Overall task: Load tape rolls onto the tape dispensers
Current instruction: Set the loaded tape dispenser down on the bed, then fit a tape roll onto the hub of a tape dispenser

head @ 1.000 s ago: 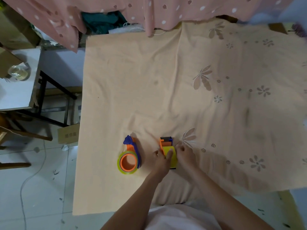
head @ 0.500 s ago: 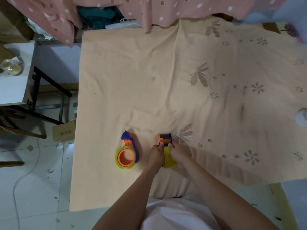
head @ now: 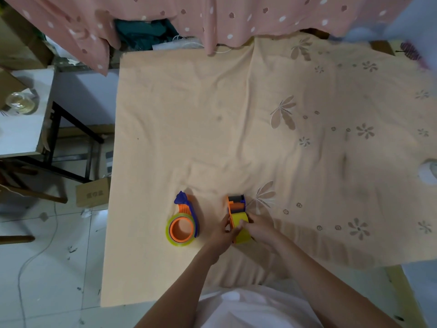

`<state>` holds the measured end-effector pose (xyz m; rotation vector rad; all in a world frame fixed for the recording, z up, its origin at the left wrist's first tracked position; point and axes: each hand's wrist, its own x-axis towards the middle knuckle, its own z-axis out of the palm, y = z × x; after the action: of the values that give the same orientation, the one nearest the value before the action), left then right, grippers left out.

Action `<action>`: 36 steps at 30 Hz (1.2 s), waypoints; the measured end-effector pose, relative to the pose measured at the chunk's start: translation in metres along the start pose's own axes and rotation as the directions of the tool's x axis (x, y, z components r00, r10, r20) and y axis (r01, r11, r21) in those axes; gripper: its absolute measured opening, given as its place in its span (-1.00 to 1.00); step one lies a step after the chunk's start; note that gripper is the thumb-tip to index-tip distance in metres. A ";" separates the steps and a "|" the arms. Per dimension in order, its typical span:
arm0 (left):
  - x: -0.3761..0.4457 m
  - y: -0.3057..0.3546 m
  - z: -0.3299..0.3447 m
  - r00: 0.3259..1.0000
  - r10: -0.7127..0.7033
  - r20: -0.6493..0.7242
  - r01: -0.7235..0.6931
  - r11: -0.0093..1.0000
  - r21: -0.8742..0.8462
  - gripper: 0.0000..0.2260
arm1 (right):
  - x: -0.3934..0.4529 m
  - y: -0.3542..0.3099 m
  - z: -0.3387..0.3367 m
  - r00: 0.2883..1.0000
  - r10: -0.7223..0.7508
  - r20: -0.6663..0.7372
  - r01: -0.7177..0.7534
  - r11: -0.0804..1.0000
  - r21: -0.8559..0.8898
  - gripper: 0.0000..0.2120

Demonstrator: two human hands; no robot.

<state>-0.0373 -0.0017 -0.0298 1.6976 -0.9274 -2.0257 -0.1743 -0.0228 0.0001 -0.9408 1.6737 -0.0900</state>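
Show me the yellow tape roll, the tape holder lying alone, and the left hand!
yellow tape roll [head: 240,217]: head view, its curved top.
tape holder lying alone [head: 181,229]: head view, orange hub.
left hand [head: 222,235]: head view, its back.

Person, head-camera view. Two bare forearms enter from the near edge; no sleeves, no watch, no rings or bands visible. Left hand [head: 223,233] and right hand [head: 259,229] ungloved. Torso: white garment [head: 255,306], plain, smooth fabric with soft folds, no print or markings discernible, filling the near centre.
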 end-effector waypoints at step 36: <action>-0.032 -0.047 -0.138 0.801 -0.354 -0.483 0.092 0.870 -0.485 -0.73 | 0.029 -0.089 0.122 0.948 -0.267 -0.173 0.053 0.670 -0.741 -0.50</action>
<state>0.1095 0.0173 -0.0475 2.0168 -0.0509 -1.5321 -0.0250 -0.0513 -0.0187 -1.7556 1.9025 0.3889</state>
